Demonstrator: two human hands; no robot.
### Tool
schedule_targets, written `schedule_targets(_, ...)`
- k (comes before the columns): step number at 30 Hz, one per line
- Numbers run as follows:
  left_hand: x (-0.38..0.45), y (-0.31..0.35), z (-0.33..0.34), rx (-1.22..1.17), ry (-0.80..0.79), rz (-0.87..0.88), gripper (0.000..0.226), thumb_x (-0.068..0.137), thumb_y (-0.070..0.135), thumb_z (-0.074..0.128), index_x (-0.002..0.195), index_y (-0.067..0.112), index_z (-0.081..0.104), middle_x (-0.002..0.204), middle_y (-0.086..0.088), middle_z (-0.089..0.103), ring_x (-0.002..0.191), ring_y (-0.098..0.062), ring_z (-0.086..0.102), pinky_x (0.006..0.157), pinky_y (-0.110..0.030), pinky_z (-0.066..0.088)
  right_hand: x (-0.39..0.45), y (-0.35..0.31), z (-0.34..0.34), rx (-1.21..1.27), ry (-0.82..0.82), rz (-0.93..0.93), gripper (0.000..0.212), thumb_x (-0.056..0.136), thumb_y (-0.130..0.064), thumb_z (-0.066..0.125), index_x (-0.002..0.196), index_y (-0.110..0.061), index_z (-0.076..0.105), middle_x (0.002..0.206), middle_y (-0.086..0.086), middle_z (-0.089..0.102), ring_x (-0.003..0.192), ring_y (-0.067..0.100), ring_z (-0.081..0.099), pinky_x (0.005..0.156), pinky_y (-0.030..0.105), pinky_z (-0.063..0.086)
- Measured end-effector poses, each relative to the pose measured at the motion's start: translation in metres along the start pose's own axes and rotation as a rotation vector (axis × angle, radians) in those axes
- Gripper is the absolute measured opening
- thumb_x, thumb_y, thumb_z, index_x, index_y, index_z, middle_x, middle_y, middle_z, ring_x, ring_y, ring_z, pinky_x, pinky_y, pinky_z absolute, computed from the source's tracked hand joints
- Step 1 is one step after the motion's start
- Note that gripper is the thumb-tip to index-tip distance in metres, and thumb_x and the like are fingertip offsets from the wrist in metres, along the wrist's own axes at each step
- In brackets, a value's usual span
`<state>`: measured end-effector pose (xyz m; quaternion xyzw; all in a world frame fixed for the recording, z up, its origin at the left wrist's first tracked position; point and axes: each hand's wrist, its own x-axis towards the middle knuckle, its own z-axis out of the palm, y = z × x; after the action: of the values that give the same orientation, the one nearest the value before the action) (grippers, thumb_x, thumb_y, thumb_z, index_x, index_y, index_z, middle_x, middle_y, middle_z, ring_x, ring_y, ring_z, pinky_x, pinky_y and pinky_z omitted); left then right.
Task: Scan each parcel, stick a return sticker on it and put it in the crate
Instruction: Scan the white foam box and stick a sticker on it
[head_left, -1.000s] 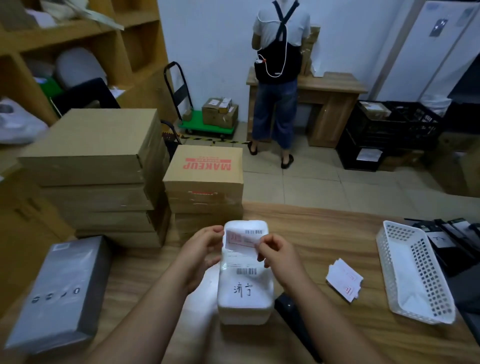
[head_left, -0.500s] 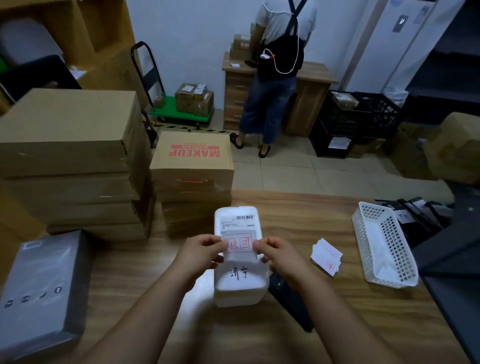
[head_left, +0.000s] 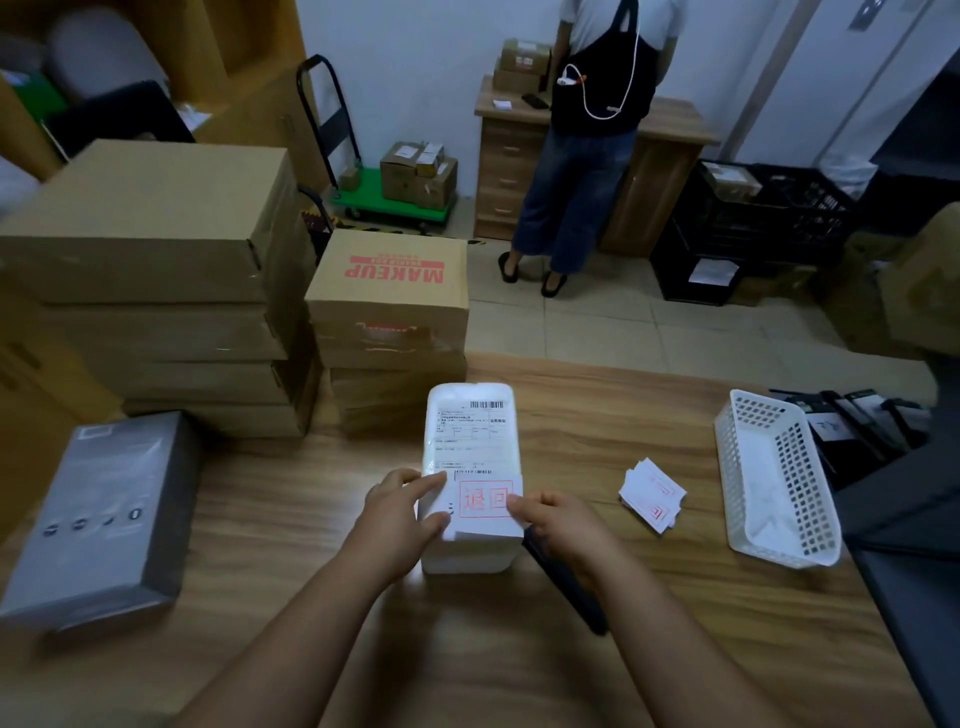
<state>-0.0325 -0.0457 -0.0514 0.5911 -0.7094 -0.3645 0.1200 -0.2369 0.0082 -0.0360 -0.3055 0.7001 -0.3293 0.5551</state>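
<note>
A white parcel (head_left: 470, 436) with a shipping label lies on the wooden table (head_left: 571, 649) in front of me. A white return sticker (head_left: 485, 506) with red characters rests on its near end. My left hand (head_left: 402, 512) pinches the sticker's left edge and touches the parcel. My right hand (head_left: 558, 522) holds the sticker's right edge. A small pile of spare return stickers (head_left: 653, 496) lies to the right. A dark flat device (head_left: 566, 582) lies under my right forearm, mostly hidden.
Stacked cardboard boxes (head_left: 150, 280) and a box marked MAKEUP (head_left: 389, 296) stand behind the parcel. A grey parcel (head_left: 104, 514) lies at the left. A white perforated basket (head_left: 779, 467) sits at the right. A person (head_left: 592, 130) stands at a far desk beside black crates (head_left: 753, 223).
Both hands have carried the sticker from the parcel's far end down to its near end, where it now lies over the handwriting. The shipping label is uncovered.
</note>
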Motion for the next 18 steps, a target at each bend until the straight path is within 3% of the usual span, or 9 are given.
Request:
schedule_targets(3, -0.001, 0.001, -0.001, -0.006, -0.007, -0.002, 0.053, 0.091, 0.029, 0.065, 0.141, 0.029, 0.049, 0.142, 0.003, 0.041, 0.126, -0.015, 0.043, 0.101, -0.024, 0.035, 0.002, 0.002, 0.000, -0.024, 0.016, -0.016, 0.023, 0.092, -0.028, 0.066, 0.074, -0.016, 0.059, 0.045, -0.015, 0.053, 0.042, -0.001, 0.039, 0.042, 0.012, 0.031)
schedule_targets(10, -0.001, 0.004, 0.000, 0.012, 0.012, 0.007, 0.053, 0.092, 0.028, 0.064, 0.142, 0.029, 0.049, 0.143, 0.004, 0.040, 0.125, -0.012, 0.042, 0.096, -0.019, 0.033, 0.009, 0.007, 0.003, -0.112, 0.092, 0.012, 0.032, 0.085, -0.037, 0.071, 0.067, -0.020, 0.050, 0.070, 0.003, 0.058, 0.066, 0.016, 0.050, 0.064, 0.029, 0.038)
schedule_targets(15, 0.002, 0.004, 0.003, 0.100, 0.041, -0.016, 0.049, 0.091, 0.038, 0.061, 0.138, 0.032, 0.051, 0.146, 0.005, 0.040, 0.132, -0.017, 0.035, 0.106, -0.034, 0.036, 0.015, 0.014, 0.010, -0.194, 0.174, -0.004, 0.034, 0.080, -0.035, 0.072, 0.063, -0.022, 0.046, 0.067, 0.000, 0.058, 0.068, 0.018, 0.053, 0.064, 0.031, 0.039)
schedule_targets(18, 0.006, 0.013, 0.008, 0.130, 0.108, -0.029, 0.041, 0.089, 0.051, 0.059, 0.125, 0.032, 0.056, 0.139, 0.005, 0.045, 0.127, -0.020, 0.039, 0.099, -0.036, 0.041, 0.013, 0.009, 0.014, -0.388, 0.240, -0.055, 0.035, 0.081, -0.037, 0.070, 0.066, -0.021, 0.043, 0.066, -0.004, 0.056, 0.061, 0.014, 0.048, 0.054, 0.029, 0.033)
